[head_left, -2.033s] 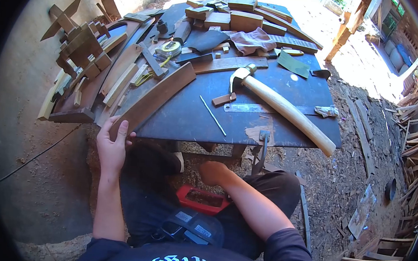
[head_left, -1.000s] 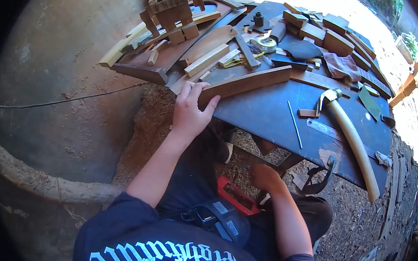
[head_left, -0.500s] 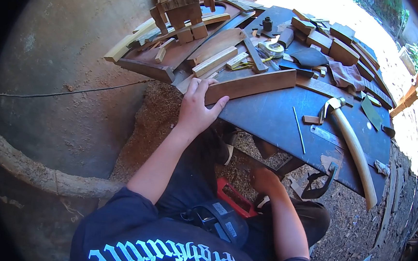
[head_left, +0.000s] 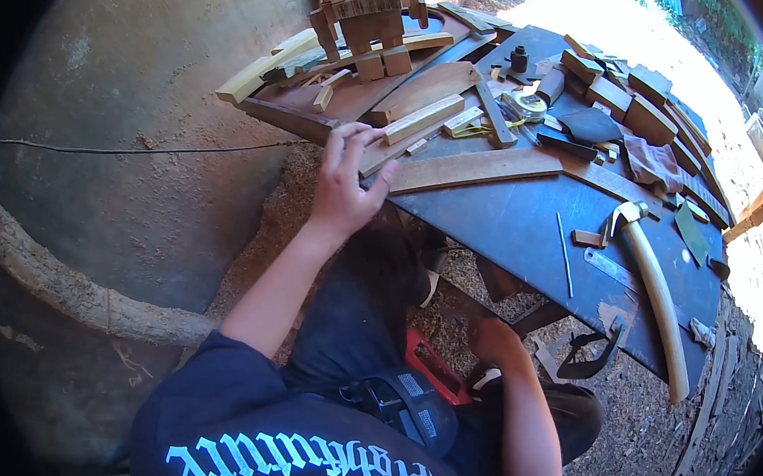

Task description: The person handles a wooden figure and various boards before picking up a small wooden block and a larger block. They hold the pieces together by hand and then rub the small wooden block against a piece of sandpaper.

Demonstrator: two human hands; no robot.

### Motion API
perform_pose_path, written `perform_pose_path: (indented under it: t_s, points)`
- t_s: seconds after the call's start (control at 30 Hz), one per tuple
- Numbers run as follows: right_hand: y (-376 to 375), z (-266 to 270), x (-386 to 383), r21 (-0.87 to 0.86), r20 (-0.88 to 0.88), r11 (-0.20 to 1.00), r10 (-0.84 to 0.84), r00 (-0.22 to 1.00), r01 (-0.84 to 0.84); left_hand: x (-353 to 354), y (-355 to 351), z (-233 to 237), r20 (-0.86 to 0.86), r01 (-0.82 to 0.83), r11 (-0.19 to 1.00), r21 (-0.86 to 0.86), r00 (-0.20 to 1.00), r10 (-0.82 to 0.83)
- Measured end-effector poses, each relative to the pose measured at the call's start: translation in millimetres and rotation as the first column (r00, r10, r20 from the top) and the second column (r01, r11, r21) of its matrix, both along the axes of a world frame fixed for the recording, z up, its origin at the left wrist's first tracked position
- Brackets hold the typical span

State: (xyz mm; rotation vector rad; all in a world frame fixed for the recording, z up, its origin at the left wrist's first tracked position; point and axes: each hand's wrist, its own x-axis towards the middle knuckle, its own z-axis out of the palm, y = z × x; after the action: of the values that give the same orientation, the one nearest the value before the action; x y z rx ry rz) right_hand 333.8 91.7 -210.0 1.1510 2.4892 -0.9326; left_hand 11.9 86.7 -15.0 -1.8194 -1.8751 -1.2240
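Observation:
My left hand (head_left: 347,183) is at the table's near left corner, fingers apart and thumb stretched out. Its thumb is beside the end of a long wooden board (head_left: 479,171), which lies flat along the near edge. The fingertips are close to a short pale wood strip (head_left: 425,119). My right hand (head_left: 491,340) hangs low in shadow below the table's edge, near a red handle (head_left: 434,367); its fingers are hidden, so any hold cannot be made out. A claw hammer (head_left: 656,293) lies at the table's right side.
The dark table (head_left: 506,225) bears a tape measure (head_left: 525,105), a cloth (head_left: 654,164), a metal ruler (head_left: 611,268) and several wood blocks (head_left: 610,98). A clamp (head_left: 593,354) hangs at its near edge. A wooden assembly (head_left: 365,25) stands at the back left.
The long board has gone from standing on its edge to lying flat. My left hand has let go of it and its fingers have opened. The view has shifted slightly.

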Motion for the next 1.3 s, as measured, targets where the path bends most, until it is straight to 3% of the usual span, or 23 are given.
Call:
perform_pose_path:
  t_s: [0.2,0.33,0.73,0.83,0.93,0.97,1.07,1.17,1.3]
  points:
    - [0,3,-1,-0.001,-0.004,1.0,0.016,1.0,-0.016,-52,0,0,-0.124,-0.239,0.97,-0.033,0.964,0.234]
    - [1,-1,-2,-0.007,0.016,1.0,0.016,1.0,-0.015,-46,-6,-6,0.033,-0.109,0.986,-0.125,0.993,0.114]
    - [0,2,-3,-0.024,0.008,1.0,0.01,1.0,-0.01,-26,39,4,-0.018,-0.201,0.92,-0.336,0.978,0.207]
    - [2,-11,-1,-0.03,0.01,0.999,-0.01,1.0,0.01,-16,43,2,0.071,-0.048,0.955,-0.294,0.995,0.071]
    - [3,-11,0,-0.043,0.006,0.999,0.014,1.0,-0.014,-13,48,-2,-0.039,0.123,0.98,-0.159,0.991,-0.131]
    - [3,-5,-1,-0.049,0.004,0.998,0.032,0.999,-0.031,-14,46,-2,-0.046,0.17,0.967,-0.187,0.982,-0.182]
    - [1,8,-2,-0.044,0.033,0.998,0.039,0.999,-0.037,-19,48,-8,-0.122,0.206,0.964,-0.167,0.966,-0.228]
    - [2,8,-3,-0.049,0.04,0.998,0.042,0.998,-0.04,-17,42,-4,-0.078,0.142,0.976,-0.166,0.984,-0.157]
    - [1,12,-2,-0.05,0.024,0.999,0.002,1.0,0.0,-18,29,0,-0.067,-0.083,0.964,-0.251,0.995,0.068]
